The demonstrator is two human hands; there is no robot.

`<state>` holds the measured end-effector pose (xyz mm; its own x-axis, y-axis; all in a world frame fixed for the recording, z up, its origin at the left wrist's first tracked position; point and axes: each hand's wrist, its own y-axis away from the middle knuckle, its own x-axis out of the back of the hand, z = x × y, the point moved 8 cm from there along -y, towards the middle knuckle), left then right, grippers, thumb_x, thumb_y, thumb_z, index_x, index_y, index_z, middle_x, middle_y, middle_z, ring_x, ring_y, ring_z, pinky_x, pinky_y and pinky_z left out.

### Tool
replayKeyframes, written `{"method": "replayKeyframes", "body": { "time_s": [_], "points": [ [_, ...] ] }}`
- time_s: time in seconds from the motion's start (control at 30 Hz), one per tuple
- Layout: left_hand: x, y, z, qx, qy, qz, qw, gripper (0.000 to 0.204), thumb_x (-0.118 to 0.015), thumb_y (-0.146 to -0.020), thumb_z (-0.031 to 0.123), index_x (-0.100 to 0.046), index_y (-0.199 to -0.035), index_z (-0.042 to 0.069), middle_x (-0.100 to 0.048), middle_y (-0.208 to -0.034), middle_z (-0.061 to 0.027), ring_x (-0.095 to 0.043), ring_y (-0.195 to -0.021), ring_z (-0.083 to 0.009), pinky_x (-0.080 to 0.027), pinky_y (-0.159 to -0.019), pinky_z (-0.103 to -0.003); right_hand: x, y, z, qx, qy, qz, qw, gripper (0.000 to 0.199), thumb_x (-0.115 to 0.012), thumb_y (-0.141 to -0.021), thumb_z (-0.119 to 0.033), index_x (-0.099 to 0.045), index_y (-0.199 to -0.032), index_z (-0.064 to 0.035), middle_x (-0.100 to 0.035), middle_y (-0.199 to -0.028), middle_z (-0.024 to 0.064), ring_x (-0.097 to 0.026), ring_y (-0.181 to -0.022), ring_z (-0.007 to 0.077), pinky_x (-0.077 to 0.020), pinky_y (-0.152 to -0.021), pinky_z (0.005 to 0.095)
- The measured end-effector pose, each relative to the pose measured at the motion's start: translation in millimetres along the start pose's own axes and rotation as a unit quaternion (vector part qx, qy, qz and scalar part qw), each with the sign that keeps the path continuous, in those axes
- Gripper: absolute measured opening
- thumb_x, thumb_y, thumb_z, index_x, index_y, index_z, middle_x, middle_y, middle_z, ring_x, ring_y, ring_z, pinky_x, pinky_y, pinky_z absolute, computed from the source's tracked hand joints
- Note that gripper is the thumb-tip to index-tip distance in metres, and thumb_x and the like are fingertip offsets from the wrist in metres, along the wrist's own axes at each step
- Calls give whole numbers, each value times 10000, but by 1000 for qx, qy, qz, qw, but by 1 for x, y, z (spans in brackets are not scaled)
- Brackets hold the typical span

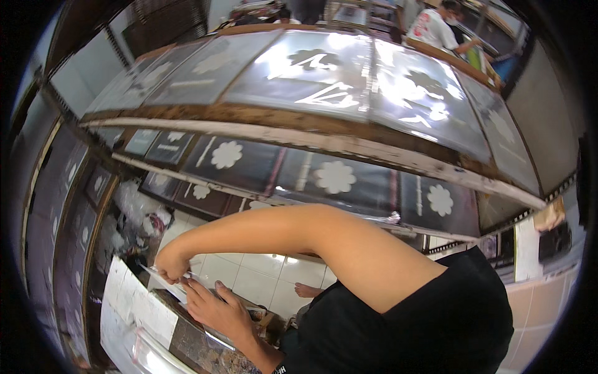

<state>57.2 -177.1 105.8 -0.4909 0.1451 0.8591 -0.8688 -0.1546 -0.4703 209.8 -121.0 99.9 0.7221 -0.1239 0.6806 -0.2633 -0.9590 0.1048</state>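
My right arm reaches across from the right, bent at the elbow, and ends at my right hand (172,267), whose fingers are closed. What they grip is too small to tell. Just below that hand lies a thin pale strip (163,283) along the edge of a worktable (193,341). My left hand (218,311) is palm down over the strip, fingers stretched out and thumb apart, its fingertips close to my right hand. Whether they press on the strip is hidden.
A metal rack ahead holds framed screens (311,68) with pale flower shapes on two levels; more screens (62,237) stand at left. White paint-marked board (128,305) covers the table's left part. Plastic bags (134,202) lie beyond it. Another person (433,28) works at the back right.
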Motion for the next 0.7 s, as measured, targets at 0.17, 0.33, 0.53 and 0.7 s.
{"method": "replayKeyframes", "body": {
  "time_s": [0.17, 0.33, 0.53, 0.7],
  "points": [
    [70, 38, 89, -109, 144, 126, 975, 583, -549, -999, 328, -455, -1431, -52, -346, -1545, -269, -372, -1389, -435, -266, -1151, -543, 51, 90, -77, -44, 343, 19, 938, 241, -767, -717, -178, -779, -955, -140, -756, -927, 82, -716, -866, 262, -554, -750, 421],
    [138, 114, 120, -110, 257, 261, 924, 590, -395, -1050, 433, -476, -1405, -31, -410, -1470, -252, -355, -1417, -388, -310, -1131, -556, 85, 264, -176, -48, 376, 43, 924, 322, -673, -783, -235, -748, -1053, -76, -732, -1041, 150, -685, -979, 323, -520, -837, 473],
    [175, 176, 132, -107, 277, 311, 903, 489, -403, -1057, 343, -532, -1313, -53, -460, -1401, -229, -421, -1351, -338, -348, -1115, -506, 114, 535, -272, -163, 222, 193, 942, 317, -587, -936, -238, -650, -1107, 22, -693, -1040, 162, -674, -926, 241, -543, -826, 379],
    [113, 189, 201, -93, 449, 178, 871, 367, -466, -1046, 228, -580, -1264, -43, -517, -1337, -194, -479, -1288, -315, -367, -1092, -463, 105, 741, -349, -455, 193, 287, 821, 218, -622, -888, -84, -635, -1100, -32, -679, -1005, 82, -669, -893, 159, -554, -775, 312]
  ]
}}
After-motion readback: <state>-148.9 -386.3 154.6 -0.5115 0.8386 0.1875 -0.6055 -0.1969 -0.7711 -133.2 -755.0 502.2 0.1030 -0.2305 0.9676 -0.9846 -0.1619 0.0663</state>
